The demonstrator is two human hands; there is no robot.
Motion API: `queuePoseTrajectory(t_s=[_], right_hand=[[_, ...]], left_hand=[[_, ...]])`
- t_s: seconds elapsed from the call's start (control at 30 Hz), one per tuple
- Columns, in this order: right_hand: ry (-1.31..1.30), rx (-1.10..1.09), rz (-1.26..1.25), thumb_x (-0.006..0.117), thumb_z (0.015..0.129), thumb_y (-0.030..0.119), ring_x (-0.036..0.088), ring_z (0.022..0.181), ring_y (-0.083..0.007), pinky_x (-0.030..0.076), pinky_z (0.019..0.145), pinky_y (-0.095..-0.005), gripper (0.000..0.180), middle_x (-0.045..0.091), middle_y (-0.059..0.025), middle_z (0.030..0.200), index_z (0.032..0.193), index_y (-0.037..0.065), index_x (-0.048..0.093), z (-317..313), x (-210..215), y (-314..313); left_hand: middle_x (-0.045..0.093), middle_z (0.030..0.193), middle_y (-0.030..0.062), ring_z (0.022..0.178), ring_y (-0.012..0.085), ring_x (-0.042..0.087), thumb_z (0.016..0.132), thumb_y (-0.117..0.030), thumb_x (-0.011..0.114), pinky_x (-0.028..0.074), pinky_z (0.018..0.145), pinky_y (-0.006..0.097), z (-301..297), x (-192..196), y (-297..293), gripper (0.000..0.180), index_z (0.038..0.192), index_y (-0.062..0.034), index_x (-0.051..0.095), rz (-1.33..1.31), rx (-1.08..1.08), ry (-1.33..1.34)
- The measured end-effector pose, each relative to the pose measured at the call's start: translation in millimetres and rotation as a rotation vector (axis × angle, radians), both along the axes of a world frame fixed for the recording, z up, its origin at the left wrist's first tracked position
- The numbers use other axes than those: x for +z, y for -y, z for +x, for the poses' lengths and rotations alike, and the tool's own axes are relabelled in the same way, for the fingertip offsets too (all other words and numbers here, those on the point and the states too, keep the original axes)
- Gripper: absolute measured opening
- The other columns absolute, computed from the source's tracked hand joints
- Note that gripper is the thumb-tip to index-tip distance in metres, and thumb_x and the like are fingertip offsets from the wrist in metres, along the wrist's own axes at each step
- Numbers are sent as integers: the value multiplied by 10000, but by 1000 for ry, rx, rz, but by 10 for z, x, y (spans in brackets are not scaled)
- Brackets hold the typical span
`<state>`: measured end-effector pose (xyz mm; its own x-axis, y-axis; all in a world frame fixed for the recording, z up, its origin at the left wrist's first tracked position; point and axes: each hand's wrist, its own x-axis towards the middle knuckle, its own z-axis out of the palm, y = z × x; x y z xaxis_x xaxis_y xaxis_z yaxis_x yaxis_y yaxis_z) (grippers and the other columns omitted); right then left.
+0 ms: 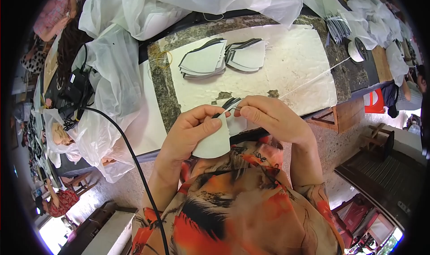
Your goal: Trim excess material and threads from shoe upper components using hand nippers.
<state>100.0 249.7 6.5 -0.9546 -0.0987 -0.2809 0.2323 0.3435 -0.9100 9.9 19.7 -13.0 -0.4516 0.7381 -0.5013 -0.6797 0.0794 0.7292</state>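
Note:
My left hand (pixel 186 131) is closed on a flat white curved piece (pixel 212 143) with a dark strip along its upper edge, thumb on top. At that dark edge my right hand (pixel 277 120) has thumb and forefinger pinched together; what lies between them is too small to make out. A second pale piece (pixel 237 124) shows partly behind, below the right fingers. From a spool (pixel 357 51) on the right, a thin white cord (pixel 313 79) runs toward my right hand. Beyond my hands lie two stacks of similar dark-edged pieces, a left stack (pixel 204 61) and a right stack (pixel 246 57).
White paper (pixel 295 53) covers a worn board (pixel 163 82) on the table. Translucent plastic bags (pixel 114 62) crowd the left and far side. A black cable (pixel 127 145) crosses at left. Bundled pieces (pixel 338 28) lie far right; a wooden stool (pixel 338 117) stands below.

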Motion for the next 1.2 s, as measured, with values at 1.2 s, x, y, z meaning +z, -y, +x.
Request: queuePoseTrajectory(t_s=[1.2], right_hand=[[262, -219, -629, 630, 994, 285, 384, 714, -22, 327, 635, -200, 260, 493, 61, 768, 924, 36, 651, 12, -93, -23]], left_hand=[[673, 865, -18, 766, 35, 575, 975, -97, 657, 461, 688, 197, 82, 48, -41, 177, 1121, -7, 702, -241, 19, -460]])
